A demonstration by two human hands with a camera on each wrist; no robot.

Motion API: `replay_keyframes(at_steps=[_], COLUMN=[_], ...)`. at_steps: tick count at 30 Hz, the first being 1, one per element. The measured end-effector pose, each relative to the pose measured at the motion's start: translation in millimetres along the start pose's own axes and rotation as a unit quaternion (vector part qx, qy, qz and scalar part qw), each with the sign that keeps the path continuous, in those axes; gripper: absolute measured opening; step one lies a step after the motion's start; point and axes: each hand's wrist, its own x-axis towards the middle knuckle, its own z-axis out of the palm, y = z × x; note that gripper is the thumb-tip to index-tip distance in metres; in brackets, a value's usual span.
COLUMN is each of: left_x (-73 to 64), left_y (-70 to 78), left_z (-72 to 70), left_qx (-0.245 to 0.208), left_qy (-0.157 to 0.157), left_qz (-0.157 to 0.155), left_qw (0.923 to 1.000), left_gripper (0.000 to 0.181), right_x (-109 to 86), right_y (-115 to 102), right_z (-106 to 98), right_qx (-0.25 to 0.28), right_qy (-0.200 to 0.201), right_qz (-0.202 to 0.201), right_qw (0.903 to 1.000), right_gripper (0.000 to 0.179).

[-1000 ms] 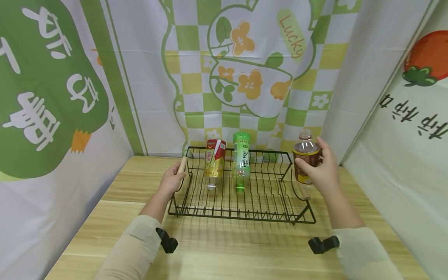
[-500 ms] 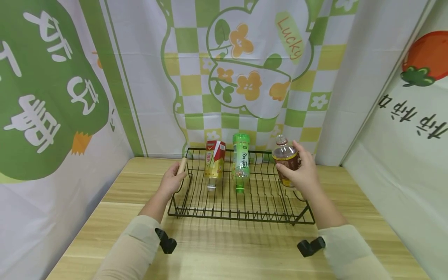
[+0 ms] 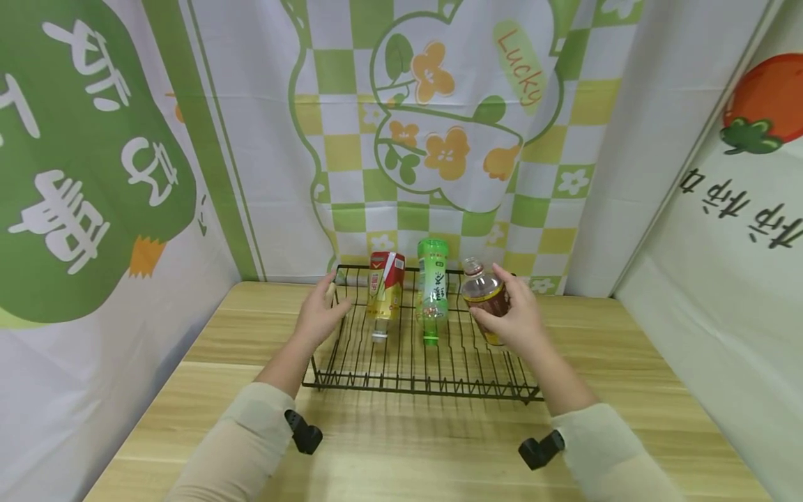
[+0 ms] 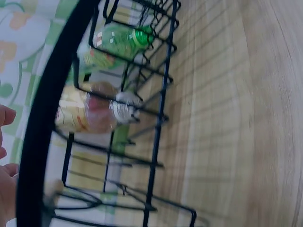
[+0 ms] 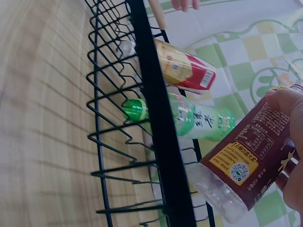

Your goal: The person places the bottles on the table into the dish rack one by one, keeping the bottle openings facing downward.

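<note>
My right hand holds an uncapped clear bottle with a brown label over the right part of the black wire dish rack. The bottle leans, its mouth towards the back left; in the right wrist view its base points down at the rack. My left hand is at the rack's left side by the wooden handle, fingers spread and curled round nothing. A green tea bottle and a red-and-yellow bottle lie upside down in the rack, caps towards the front.
The rack stands on a light wooden table, near a printed curtain at the back. More printed cloth hangs to the left and right. Rows of wire prongs line the rack's front edge.
My right hand has carried the brown-labelled bottle left from beside the right handle to over the rack, tilting it. My left hand has let go of the left handle and spread its fingers.
</note>
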Motion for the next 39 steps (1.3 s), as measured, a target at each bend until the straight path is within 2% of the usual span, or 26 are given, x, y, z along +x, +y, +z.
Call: replay_keyframes(at_steps=[5,9,12,18,22,26,31,36,39], left_x=[-0.9,-1.3,-3.1,-9.2,-10.2,-9.5,-8.4,-9.8,-11.4], left_y=[14.5,24.0,32.5,50.5,57.2,62.0,64.8,66.9,67.7], left_z=[14.1,27.2,37.6,57.1,68.1,75.3,80.9,81.6,80.4], left_qx=[-0.024,-0.059,-0.077,-0.096,-0.097,-0.1,-0.081,-0.08,-0.077], left_qy=[-0.033,-0.076,-0.102,-0.143,-0.162,-0.177,-0.193,-0.209,-0.209], left_qz=[0.029,0.042,0.05,0.058,0.068,0.076,0.09,0.081,0.076], left_qw=[0.9987,0.9945,0.9905,0.9834,0.9797,0.9762,0.9738,0.9712,0.972], left_gripper=[0.078,0.08,0.082,0.085,0.087,0.089,0.089,0.088,0.088], right_x=[-2.2,-3.9,-5.3,-10.2,-12.2,-12.6,-12.6,-13.1,-13.5], right_y=[-3.3,-2.1,-2.6,-9.1,-12.7,-13.3,-14.1,-16.6,-17.7], right_z=[9.8,19.4,26.8,40.3,47.9,53.8,57.9,60.5,61.6], right_qx=[-0.021,-0.003,-0.016,-0.042,-0.051,-0.063,-0.074,-0.079,-0.081], right_qy=[-0.005,-0.015,-0.016,-0.026,-0.027,-0.023,-0.019,-0.02,-0.02], right_qz=[-0.033,-0.055,-0.065,-0.08,-0.104,-0.132,-0.164,-0.186,-0.195], right_qw=[0.9992,0.9984,0.9976,0.9956,0.9929,0.989,0.9834,0.9791,0.9773], right_gripper=[0.085,0.083,0.083,0.081,0.079,0.077,0.074,0.074,0.073])
